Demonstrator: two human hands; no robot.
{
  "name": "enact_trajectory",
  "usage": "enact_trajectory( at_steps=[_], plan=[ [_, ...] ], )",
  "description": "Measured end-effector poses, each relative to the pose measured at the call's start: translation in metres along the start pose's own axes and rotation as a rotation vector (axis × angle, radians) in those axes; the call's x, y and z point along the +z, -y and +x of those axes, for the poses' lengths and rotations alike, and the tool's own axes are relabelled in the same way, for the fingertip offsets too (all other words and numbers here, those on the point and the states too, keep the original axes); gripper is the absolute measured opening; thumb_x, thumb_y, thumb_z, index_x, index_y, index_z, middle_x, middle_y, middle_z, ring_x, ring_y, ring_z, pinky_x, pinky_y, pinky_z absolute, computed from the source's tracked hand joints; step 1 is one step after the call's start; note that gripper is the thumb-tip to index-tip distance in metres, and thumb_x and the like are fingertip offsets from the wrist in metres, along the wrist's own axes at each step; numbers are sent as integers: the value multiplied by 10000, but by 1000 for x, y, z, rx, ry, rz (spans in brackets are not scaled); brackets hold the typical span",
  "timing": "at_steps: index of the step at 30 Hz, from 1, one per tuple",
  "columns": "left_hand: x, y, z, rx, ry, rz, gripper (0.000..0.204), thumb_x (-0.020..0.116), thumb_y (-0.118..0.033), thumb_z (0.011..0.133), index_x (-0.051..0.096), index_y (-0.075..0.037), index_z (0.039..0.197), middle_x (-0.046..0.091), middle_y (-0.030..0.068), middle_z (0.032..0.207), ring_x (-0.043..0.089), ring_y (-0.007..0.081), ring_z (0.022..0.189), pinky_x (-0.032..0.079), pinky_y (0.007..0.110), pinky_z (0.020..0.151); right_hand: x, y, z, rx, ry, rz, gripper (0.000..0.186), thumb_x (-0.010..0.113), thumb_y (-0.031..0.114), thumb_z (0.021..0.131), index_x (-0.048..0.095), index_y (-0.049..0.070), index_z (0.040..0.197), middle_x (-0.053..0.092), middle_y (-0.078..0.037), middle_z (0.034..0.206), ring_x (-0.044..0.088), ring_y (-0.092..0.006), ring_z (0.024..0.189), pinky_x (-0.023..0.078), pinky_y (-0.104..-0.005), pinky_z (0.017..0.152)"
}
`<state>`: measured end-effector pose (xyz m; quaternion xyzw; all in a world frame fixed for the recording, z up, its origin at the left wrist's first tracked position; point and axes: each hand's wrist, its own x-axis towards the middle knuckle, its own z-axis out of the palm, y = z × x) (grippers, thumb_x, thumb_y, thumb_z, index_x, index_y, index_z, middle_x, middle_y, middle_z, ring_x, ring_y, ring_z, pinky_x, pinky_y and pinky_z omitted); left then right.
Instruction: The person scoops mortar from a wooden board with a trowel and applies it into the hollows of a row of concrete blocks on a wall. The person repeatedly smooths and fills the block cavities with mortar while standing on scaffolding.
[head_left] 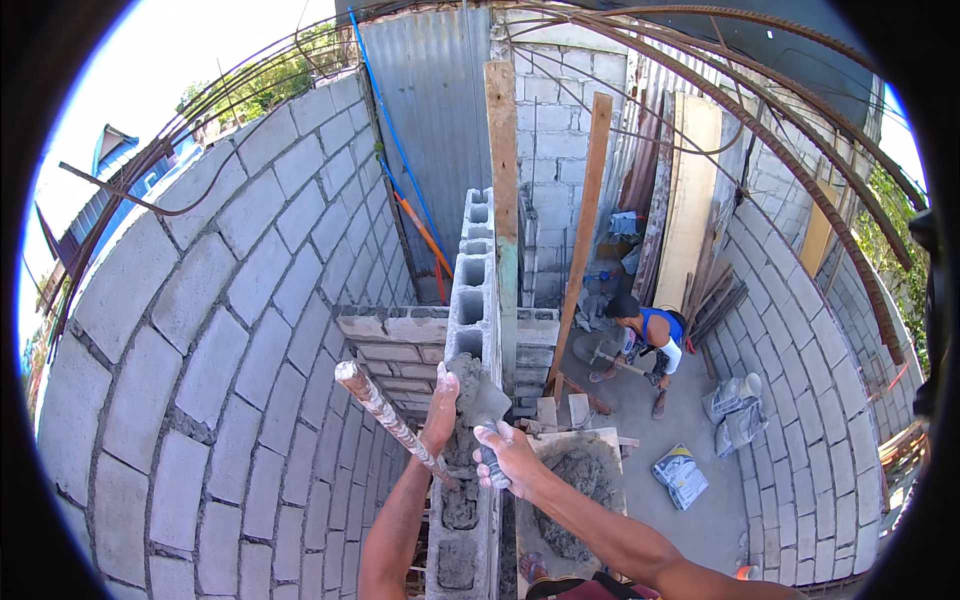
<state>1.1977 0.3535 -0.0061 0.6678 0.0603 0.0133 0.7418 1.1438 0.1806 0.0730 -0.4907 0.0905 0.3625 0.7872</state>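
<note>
My right hand [508,458] is closed round the handle of a trowel [487,403], whose grey blade points away over the top of a narrow hollow-block wall [472,300]. My left hand [441,405] lies along the wall's left side with its fingers stretched out, against a lump of wet mortar [463,378]. Between the hand and the blade, that mortar covers the block's top. Nearer to me, block cavities are filled with mortar [459,508]; farther off they are hollow. A rusty steel bar [385,408] rises out of the wall, slanting left past my left forearm.
Right of the wall, a board [612,450] carries a heap of mortar [585,490]. Below, a co-worker [655,330] bends over a shovel [598,352]. Bags [681,476] lie on the floor. Two wooden posts [583,240] stand ahead, and bent rebar [800,180] arches overhead.
</note>
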Motion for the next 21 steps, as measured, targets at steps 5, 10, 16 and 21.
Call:
enact_trajectory(
  at_steps=[5, 10, 16, 21],
  plan=[
    [-5, -10, 73, 62, 30, 11, 793, 361, -554, 1044, 284, 82, 1512, 350, 196, 1563, 276, 271, 1472, 197, 351, 1202, 22, 17, 30, -177, -89, -93, 192, 633, 186, 969, 494, 73, 1042, 521, -41, 750, 547, -152, 532, 475, -332, 422],
    [1, -24, 112, -48, -78, 525, 645, 374, -485, 1063, 501, 57, 1390, 558, 178, 1391, 491, 263, 1304, 344, 353, 1115, 15, 53, 38, -93, -65, -492, 238, 644, 185, 965, 481, 14, 992, 522, -47, 773, 530, -147, 535, 475, -327, 429],
    [-69, -2, 47, 246, -253, 288, 586, 449, -469, 1042, 582, 33, 1313, 635, 133, 1309, 571, 293, 1243, 396, 389, 1065, -67, 22, -75, -180, -122, -679, 322, 663, 197, 947, 525, -2, 1159, 584, -63, 801, 577, -137, 564, 476, -309, 473],
    [-70, 38, -58, -32, -126, -244, 886, 601, -682, 880, 426, -55, 1481, 502, 128, 1471, 430, 337, 1396, 311, 471, 1145, -145, 8, -100, -790, 64, -1624, 856, 730, 357, 896, 272, 105, 1573, 701, -125, 1171, 715, -330, 887, 562, -435, 793]
  ],
)
